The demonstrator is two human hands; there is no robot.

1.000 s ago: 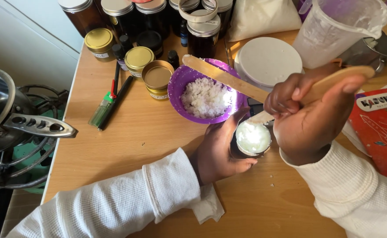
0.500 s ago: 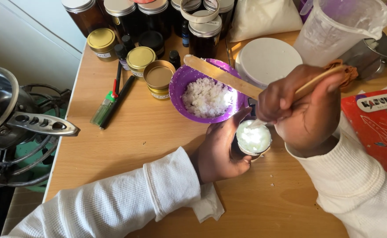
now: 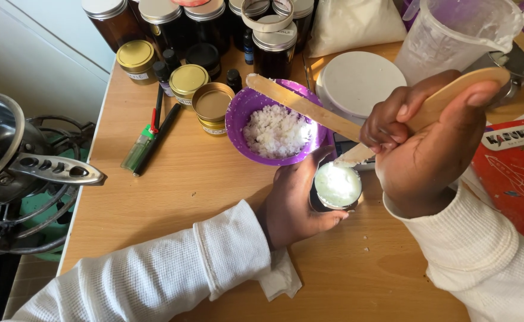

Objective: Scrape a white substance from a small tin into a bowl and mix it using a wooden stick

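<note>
Wooden stirring stick (image 3: 447, 98) was gripped in the right hand (image 3: 429, 149), its tip over a wax-filled small tin (image 3: 336, 186) clasped by the left hand (image 3: 294, 206) on the bench (image 3: 172, 185) beside a purple bowl (image 3: 241, 116).

A light wooden tabletop (image 3: 172, 191) carries a purple bowl (image 3: 241, 122) of white flakes near its middle, with 3 gold-lidded tins (image 3: 189, 80) just to the bowl's left and a row of brown jars (image 3: 110, 21) along the far edge. A green lighter (image 3: 139, 146) and a black pen (image 3: 157, 140) lie side by side toward the left edge. A round white lid (image 3: 357, 80) and a clear plastic jug (image 3: 453, 36) sit toward the far right corner, a red packet (image 3: 515, 173) lies at the right edge, and white crumbs (image 3: 366, 238) dot the near part.
</note>
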